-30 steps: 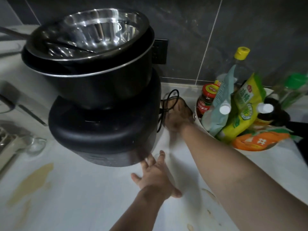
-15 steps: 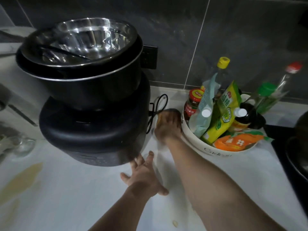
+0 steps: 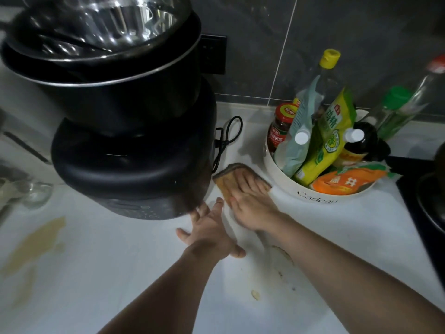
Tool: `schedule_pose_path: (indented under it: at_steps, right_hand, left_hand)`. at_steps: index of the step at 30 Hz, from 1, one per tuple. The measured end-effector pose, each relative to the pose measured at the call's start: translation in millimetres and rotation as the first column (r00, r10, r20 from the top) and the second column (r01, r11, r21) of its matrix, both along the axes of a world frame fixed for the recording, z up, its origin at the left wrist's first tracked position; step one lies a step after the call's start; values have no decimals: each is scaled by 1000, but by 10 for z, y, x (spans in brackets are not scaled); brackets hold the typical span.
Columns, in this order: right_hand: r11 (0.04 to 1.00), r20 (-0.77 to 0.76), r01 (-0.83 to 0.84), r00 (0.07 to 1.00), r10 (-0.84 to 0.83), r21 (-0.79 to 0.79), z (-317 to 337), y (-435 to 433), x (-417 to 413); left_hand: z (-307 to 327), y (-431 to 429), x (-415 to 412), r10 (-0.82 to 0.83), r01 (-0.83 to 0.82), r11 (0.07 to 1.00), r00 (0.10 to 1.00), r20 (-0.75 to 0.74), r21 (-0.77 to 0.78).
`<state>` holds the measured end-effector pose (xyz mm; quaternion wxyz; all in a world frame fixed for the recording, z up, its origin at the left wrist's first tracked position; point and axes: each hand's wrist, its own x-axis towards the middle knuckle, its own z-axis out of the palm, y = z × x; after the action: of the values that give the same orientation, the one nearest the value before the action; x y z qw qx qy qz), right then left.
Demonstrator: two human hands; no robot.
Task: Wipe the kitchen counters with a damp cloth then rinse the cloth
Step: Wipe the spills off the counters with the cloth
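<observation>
The white counter is taking up most of the view, marked by a tan smear at the left and crumbs near the front. The black cooker, stacked with a pot and a steel bowl, is standing at the back left. The white tub of sauces and packets is sitting at the right, leaving a narrow strip between the two. The right hand is lying flat and open, fingers spread, pressing the cloth onto that strip, probably to reach grime there. The left hand is also open, holding nothing, its fingertips touching the cooker's lower edge, seemingly to steady it or push it aside.
</observation>
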<state>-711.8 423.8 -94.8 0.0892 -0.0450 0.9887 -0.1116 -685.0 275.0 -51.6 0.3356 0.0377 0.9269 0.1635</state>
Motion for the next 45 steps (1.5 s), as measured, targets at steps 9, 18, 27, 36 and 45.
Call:
schedule_pose_path:
  at_steps: [9,18,27,36,45]
  right_hand:
    - [999,47,-12,999,15,-47,-23,-284,-294]
    - [980,77,201,976,-201,17,40,559,936]
    - [996,119,82,990,-79,-19,66,-147,206]
    - [973,167,227,959,-230,33,148,764,1308]
    - [943,195,333,925,-326,-3,139,163,976]
  left_hand:
    - [-28,-29,37,2,-2,1000,999,-48,2]
    - [10,-55,46,-22,23,999,998,-62,24]
    - [29,-42,56,-16,18,999,997,-77,31]
    - [415,-577,449,-112,118,993,960,-255,6]
    - [78,-491,904,-398,367,876,916,-41,-313]
